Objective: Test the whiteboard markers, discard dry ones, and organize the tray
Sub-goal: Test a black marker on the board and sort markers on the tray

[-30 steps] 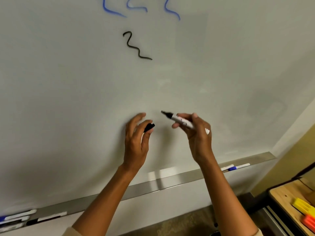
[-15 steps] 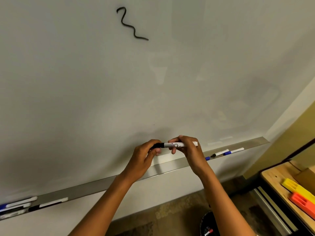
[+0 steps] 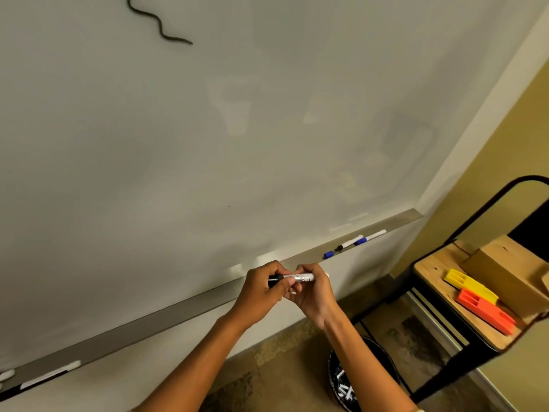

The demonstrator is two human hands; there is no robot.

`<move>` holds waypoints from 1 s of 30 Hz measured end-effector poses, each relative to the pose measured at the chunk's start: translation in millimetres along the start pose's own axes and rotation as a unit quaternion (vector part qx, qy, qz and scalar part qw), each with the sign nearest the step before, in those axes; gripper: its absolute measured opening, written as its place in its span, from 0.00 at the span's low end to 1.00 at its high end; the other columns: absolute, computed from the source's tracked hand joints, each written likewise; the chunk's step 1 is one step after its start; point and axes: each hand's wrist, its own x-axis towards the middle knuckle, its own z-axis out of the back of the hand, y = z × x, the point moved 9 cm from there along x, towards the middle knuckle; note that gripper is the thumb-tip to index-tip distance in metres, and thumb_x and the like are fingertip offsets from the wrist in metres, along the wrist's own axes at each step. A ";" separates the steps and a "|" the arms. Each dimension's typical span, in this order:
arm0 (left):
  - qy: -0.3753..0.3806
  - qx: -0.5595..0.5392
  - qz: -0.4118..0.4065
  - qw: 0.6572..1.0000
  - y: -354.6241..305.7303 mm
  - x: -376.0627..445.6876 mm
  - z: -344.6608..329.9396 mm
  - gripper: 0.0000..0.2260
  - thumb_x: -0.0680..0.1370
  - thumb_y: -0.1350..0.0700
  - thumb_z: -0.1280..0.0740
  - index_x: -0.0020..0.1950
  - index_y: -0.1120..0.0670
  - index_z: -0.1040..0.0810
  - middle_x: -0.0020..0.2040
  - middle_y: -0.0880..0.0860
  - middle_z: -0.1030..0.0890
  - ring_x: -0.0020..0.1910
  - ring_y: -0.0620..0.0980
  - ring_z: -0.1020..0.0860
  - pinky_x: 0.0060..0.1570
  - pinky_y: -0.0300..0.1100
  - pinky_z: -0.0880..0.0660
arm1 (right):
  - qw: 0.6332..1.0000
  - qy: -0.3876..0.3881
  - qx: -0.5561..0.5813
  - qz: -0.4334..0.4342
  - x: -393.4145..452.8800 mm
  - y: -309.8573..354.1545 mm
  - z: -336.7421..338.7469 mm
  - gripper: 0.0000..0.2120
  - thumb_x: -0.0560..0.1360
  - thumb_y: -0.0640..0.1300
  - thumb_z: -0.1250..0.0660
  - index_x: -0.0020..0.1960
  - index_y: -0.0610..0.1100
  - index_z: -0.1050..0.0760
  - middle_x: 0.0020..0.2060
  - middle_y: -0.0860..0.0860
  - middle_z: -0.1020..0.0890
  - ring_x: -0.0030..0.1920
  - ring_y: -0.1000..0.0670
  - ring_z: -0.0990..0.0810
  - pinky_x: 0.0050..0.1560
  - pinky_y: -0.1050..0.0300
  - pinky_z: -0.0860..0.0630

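Both my hands hold one white marker with a black cap [image 3: 297,277] level, just in front of the metal tray [image 3: 166,319] under the whiteboard [image 3: 208,144]. My left hand [image 3: 263,288] grips the capped black end. My right hand [image 3: 312,288] is curled round the white barrel. A black squiggle [image 3: 157,22] is drawn on the board at top left. On the tray to the right lie a black-tipped marker [image 3: 349,242], a blue-capped marker [image 3: 371,237] and a loose blue cap [image 3: 328,254]. More markers [image 3: 47,377] lie at the tray's far left.
A dark waste bin [image 3: 347,388] with discarded markers stands on the floor below my right arm. At the right a wooden cart shelf [image 3: 433,272] with black frame carries a yellow block [image 3: 469,285], an orange block [image 3: 484,310] and a cardboard box [image 3: 511,272].
My hands came down from the board to tray height. The left hand's black cap went onto the marker's tip, and both hands now hold the capped marker together.
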 end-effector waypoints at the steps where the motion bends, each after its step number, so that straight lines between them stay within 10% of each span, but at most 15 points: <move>1: 0.008 -0.006 0.007 1.000 1.4 0.8 -7.8 0.06 0.79 0.55 0.31 0.47 0.57 0.21 0.37 0.48 0.18 0.35 0.43 0.21 0.36 0.38 0.24 | 1.000 -0.009 0.009 -0.002 -1.5 -1.1 7.9 0.17 0.78 0.45 0.46 0.32 0.41 0.31 0.24 0.46 0.32 0.32 0.48 0.33 0.46 0.48 0.23; 16: 0.115 -0.006 0.053 0.992 44.6 34.6 -126.8 0.08 0.78 0.50 0.31 0.56 0.50 0.22 0.51 0.44 0.18 0.52 0.39 0.21 0.56 0.42 0.21 | 0.983 -0.148 -0.084 0.069 -25.3 34.1 136.6 0.19 0.82 0.51 0.41 0.42 0.39 0.21 0.32 0.46 0.20 0.35 0.52 0.24 0.48 0.52 0.24; 22: 0.190 0.174 0.013 0.966 78.7 41.1 -187.3 0.23 0.80 0.43 0.38 0.74 0.46 0.35 0.74 0.47 0.35 0.73 0.47 0.37 0.69 0.44 0.33 | 0.921 -0.272 -0.242 0.135 -45.1 42.0 208.6 0.15 0.82 0.53 0.38 0.52 0.46 0.16 0.44 0.49 0.14 0.46 0.50 0.16 0.47 0.58 0.21; 30: 0.287 0.316 -0.032 0.904 107.4 41.9 -260.2 0.27 0.81 0.39 0.44 0.76 0.50 0.39 0.79 0.53 0.44 0.79 0.53 0.49 0.75 0.53 0.43 | 0.813 -0.351 -0.455 0.094 -66.5 5.5 299.7 0.20 0.82 0.54 0.39 0.71 0.50 0.28 0.67 0.53 0.22 0.68 0.51 0.26 0.69 0.49 0.29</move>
